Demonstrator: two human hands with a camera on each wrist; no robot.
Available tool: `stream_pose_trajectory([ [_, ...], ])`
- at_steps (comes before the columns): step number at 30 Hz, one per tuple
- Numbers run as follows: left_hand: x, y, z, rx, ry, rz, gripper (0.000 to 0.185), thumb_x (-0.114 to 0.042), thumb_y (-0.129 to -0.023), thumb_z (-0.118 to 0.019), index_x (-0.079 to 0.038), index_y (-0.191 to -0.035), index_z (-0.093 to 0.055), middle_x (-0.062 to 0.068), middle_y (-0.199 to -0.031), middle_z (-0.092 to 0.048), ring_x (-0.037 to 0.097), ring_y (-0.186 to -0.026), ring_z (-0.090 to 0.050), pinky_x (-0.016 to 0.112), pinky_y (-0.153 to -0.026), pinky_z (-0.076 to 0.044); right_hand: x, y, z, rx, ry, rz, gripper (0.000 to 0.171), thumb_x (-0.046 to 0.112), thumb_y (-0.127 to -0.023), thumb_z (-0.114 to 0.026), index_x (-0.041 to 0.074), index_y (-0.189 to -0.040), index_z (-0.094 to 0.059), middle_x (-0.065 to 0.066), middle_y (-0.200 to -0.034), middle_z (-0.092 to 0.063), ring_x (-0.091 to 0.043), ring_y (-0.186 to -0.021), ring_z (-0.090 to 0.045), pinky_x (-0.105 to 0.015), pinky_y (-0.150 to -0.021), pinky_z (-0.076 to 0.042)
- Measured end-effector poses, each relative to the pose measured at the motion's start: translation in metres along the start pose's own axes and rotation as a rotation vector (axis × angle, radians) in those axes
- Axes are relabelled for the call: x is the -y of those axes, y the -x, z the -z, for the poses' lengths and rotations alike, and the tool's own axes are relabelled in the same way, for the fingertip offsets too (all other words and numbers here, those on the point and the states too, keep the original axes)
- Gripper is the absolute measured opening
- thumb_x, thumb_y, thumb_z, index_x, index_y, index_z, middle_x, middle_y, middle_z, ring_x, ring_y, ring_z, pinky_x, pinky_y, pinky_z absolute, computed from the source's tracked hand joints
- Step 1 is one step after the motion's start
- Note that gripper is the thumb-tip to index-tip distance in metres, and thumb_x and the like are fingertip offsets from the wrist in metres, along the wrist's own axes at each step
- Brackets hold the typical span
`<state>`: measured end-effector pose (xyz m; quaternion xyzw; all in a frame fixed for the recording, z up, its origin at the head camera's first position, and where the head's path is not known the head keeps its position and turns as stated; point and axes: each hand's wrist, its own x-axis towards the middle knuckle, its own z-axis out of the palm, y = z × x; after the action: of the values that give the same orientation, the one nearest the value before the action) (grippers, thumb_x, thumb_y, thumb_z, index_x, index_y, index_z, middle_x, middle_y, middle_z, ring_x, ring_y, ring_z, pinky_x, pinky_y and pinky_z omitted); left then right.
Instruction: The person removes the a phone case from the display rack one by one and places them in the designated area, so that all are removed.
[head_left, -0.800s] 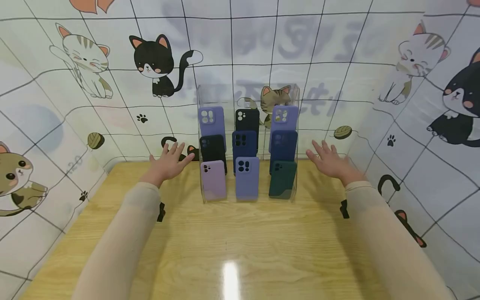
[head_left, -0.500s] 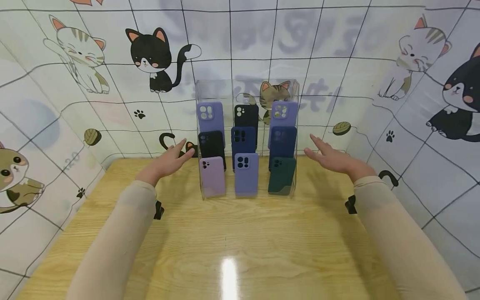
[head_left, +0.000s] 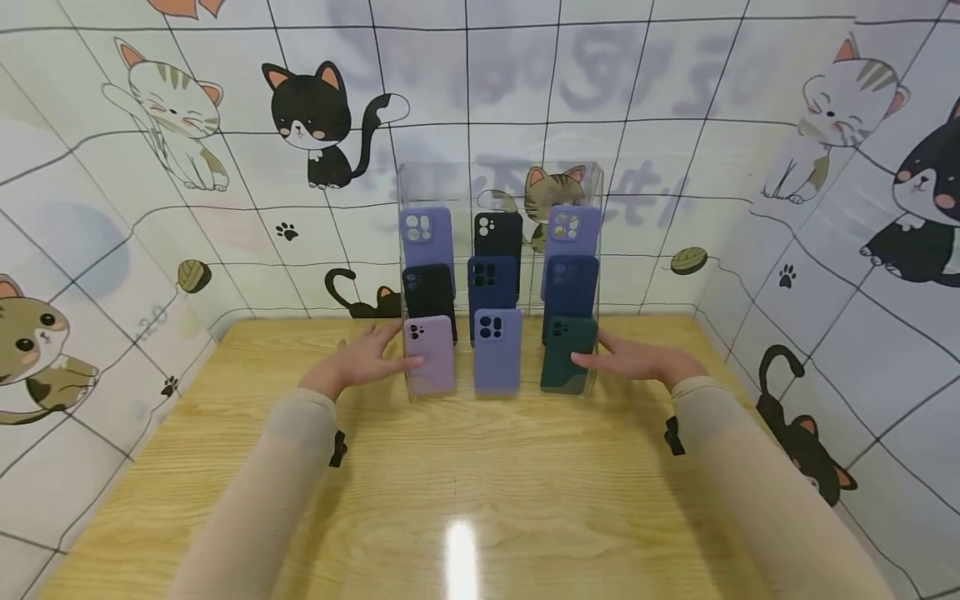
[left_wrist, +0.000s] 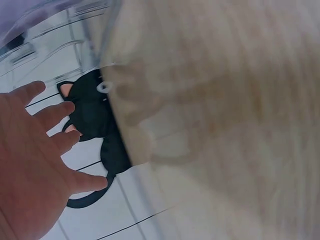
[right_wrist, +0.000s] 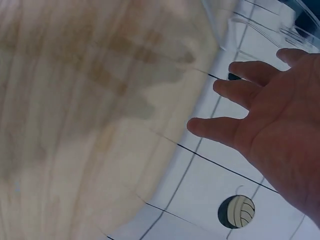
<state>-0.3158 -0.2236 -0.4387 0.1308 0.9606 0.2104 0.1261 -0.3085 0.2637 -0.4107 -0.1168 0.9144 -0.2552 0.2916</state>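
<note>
The desk (head_left: 465, 492) is seen as pale wood, grain plain, varnished glossy with a lamp glare. The rack (head_left: 592, 179) is clear, shiny plastic. The cases (head_left: 497, 350) look matt and smooth. The sleeves (head_left: 750, 475) are thin beige cloth. Walls are covered in smooth printed sheet.

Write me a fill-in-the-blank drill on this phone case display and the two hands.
1. The clear acrylic display stand holds ___ phone cases.
2. The left hand touches the stand beside the pale ___ phone case.
3. The right hand reaches the dark ___ phone case.
4. The stand sits on a ___ table.

Missing: nine; pink; green; wooden
</note>
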Motion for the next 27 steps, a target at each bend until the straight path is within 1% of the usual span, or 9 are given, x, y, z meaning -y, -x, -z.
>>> stream_pose_trajectory([
  [4,-0.002,-0.005,-0.011,0.018,0.010,0.002,0.120,-0.094,-0.085,-0.050,-0.021,-0.173,-0.016,0.015,-0.177,-0.025,0.050,-0.165,-0.003,0.086,-0.118,0.000,-0.007,-0.007,-0.007,0.005,-0.026,0.002,0.124,0.079,-0.096,-0.055,0.002,-0.170,0.009,-0.027,-0.178,0.005,-0.052,-0.164,-0.003,-0.072,-0.128,-0.014],
  [6,-0.002,-0.006,-0.015,0.035,0.039,0.008,0.121,-0.094,-0.084,-0.053,-0.020,-0.173,-0.016,0.015,-0.177,-0.025,0.051,-0.165,-0.002,0.085,-0.119,-0.001,-0.010,-0.009,-0.009,0.011,-0.020,0.004,0.122,0.078,-0.097,-0.055,0.001,-0.170,0.007,-0.028,-0.177,0.003,-0.052,-0.164,-0.004,-0.071,-0.128,-0.014],
  [8,-0.001,-0.008,-0.017,0.062,0.073,0.007,0.122,-0.092,-0.085,-0.054,-0.018,-0.173,-0.014,0.017,-0.177,-0.023,0.054,-0.164,-0.002,0.084,-0.121,-0.004,-0.013,-0.010,-0.010,0.018,-0.006,-0.016,0.122,0.079,-0.096,-0.054,0.000,-0.170,0.003,-0.028,-0.177,0.000,-0.051,-0.164,-0.006,-0.069,-0.129,-0.015],
  [11,0.002,-0.010,-0.022,0.106,0.130,0.019,0.121,-0.090,-0.086,-0.056,-0.017,-0.173,-0.016,0.019,-0.177,-0.023,0.053,-0.163,-0.010,0.077,-0.125,-0.014,-0.017,-0.011,-0.010,0.023,0.032,-0.035,0.121,0.083,-0.096,-0.050,-0.001,-0.170,-0.003,-0.029,-0.177,-0.006,-0.052,-0.163,-0.010,-0.069,-0.128,-0.018],
  [15,0.008,-0.010,-0.027,0.136,0.148,0.023,0.117,-0.088,-0.088,-0.055,-0.014,-0.171,-0.022,0.020,-0.175,-0.028,0.048,-0.162,-0.024,0.069,-0.127,-0.024,-0.021,-0.014,-0.013,0.013,0.045,-0.034,0.121,0.085,-0.094,-0.049,0.000,-0.170,-0.008,-0.027,-0.177,-0.011,-0.051,-0.163,-0.012,-0.070,-0.128,-0.018],
  [18,0.010,-0.008,-0.028,0.148,0.145,0.025,0.115,-0.087,-0.089,-0.055,-0.013,-0.171,-0.024,0.020,-0.175,-0.028,0.047,-0.163,-0.023,0.069,-0.128,-0.023,-0.024,-0.016,-0.016,0.009,0.052,-0.027,0.122,0.086,-0.093,-0.050,0.001,-0.171,-0.009,-0.026,-0.177,-0.012,-0.050,-0.164,-0.013,-0.069,-0.129,-0.018],
  [21,0.010,-0.007,-0.027,0.163,0.147,0.027,0.114,-0.086,-0.090,-0.055,-0.012,-0.171,-0.022,0.020,-0.176,-0.026,0.048,-0.163,-0.021,0.069,-0.128,-0.022,-0.025,-0.016,-0.019,-0.005,0.062,-0.024,0.123,0.087,-0.092,-0.050,0.000,-0.170,-0.011,-0.027,-0.176,-0.015,-0.051,-0.163,-0.017,-0.069,-0.128,-0.021],
  [24,0.009,-0.006,-0.027,0.162,0.149,0.027,0.114,-0.086,-0.091,-0.055,-0.012,-0.171,-0.022,0.020,-0.175,-0.027,0.048,-0.163,-0.022,0.069,-0.128,-0.023,-0.025,-0.016,-0.021,-0.027,0.071,-0.017,0.122,0.087,-0.092,-0.050,0.000,-0.170,-0.015,-0.028,-0.175,-0.020,-0.052,-0.161,-0.021,-0.069,-0.127,-0.024],
  [27,0.009,-0.007,-0.026,0.158,0.145,0.022,0.114,-0.086,-0.091,-0.054,-0.012,-0.171,-0.022,0.021,-0.175,-0.028,0.047,-0.162,-0.024,0.068,-0.128,-0.024,-0.023,-0.015,-0.020,-0.040,0.082,-0.011,0.121,0.087,-0.092,-0.050,0.001,-0.170,-0.016,-0.028,-0.175,-0.022,-0.050,-0.161,-0.023,-0.068,-0.127,-0.025],
])
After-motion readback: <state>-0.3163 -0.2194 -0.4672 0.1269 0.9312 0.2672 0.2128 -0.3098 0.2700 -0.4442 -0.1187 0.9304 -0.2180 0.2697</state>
